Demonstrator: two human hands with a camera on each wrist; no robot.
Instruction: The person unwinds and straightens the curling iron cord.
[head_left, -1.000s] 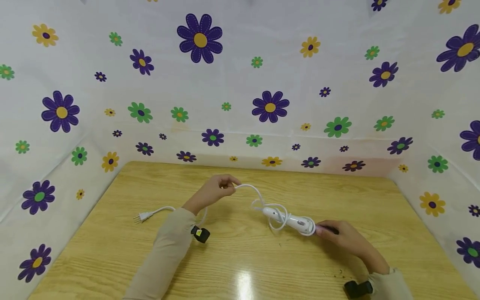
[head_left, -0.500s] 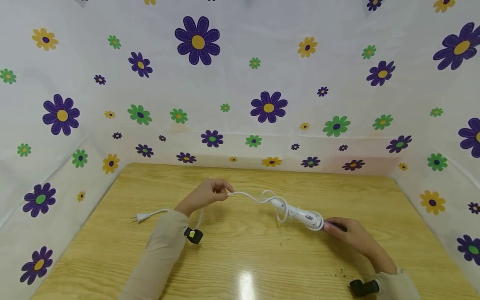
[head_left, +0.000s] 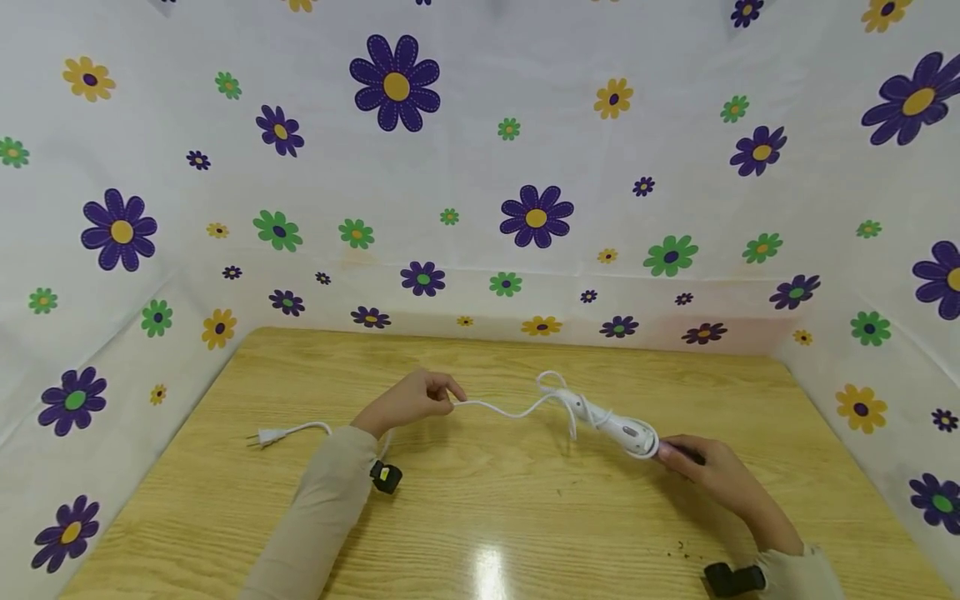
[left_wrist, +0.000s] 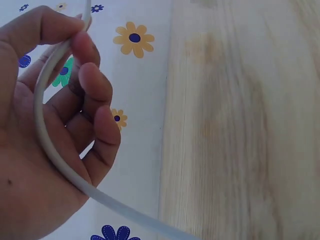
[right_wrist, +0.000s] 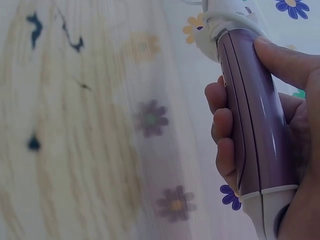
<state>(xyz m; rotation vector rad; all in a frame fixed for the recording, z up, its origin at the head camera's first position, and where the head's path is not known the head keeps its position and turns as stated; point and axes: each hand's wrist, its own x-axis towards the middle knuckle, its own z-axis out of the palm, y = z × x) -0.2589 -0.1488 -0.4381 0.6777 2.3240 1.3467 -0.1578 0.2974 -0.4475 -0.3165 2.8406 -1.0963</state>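
Over the worktop (head_left: 450,517), clamped at the purple part in the fingers of the right hand (head_left: 712,477): hair iron (head_left: 617,426), slanting leftward and away along its long axis. Looped around it, then running left: cord (head_left: 516,415), pinched by thumb and forefinger of the left hand (head_left: 408,400).

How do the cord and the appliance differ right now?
The cord is thin and curved; the appliance is thick and straight. The cord is white; the appliance is white and purple. The left hand pinches the cord; the right hand grips the appliance. Both are held and show white.
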